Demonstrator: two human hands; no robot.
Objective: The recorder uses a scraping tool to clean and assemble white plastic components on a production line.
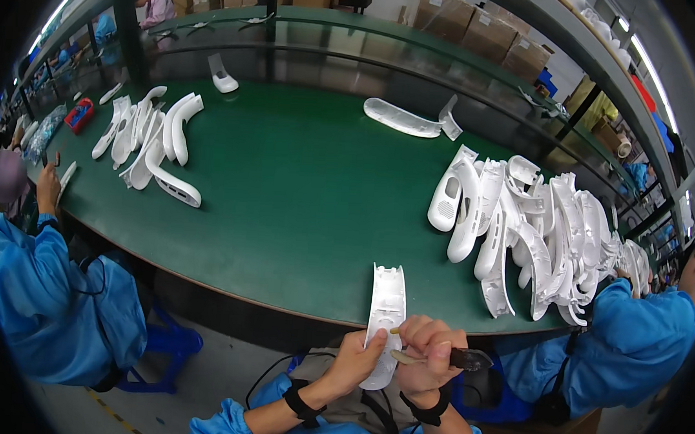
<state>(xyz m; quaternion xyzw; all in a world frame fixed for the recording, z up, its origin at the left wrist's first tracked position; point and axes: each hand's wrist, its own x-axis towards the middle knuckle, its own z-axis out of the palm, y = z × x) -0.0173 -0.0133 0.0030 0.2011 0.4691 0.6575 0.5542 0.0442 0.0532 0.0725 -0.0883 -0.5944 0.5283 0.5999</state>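
Note:
At the near edge of the table, a white curved plastic shell (389, 302) stands with its hollow inner side facing me. My left hand (358, 360) grips its lower left side, thumb laid on the inside. My right hand (432, 349) is closed around a slim hand tool (471, 359) with a dark, worn end sticking out to the right; its kind I cannot make out. A pale tip shows on the left of that fist, against the shell's lower part. A small yellowish bit also shows by the right fingertips, partly hidden.
A large pile of white shells (520, 226) covers the right of the green table (285, 214). A smaller group (151, 136) lies at left, near a red box (78, 114). Blue-clad co-workers sit at left (60, 304) and right (624, 345). A rail (332, 63) runs behind.

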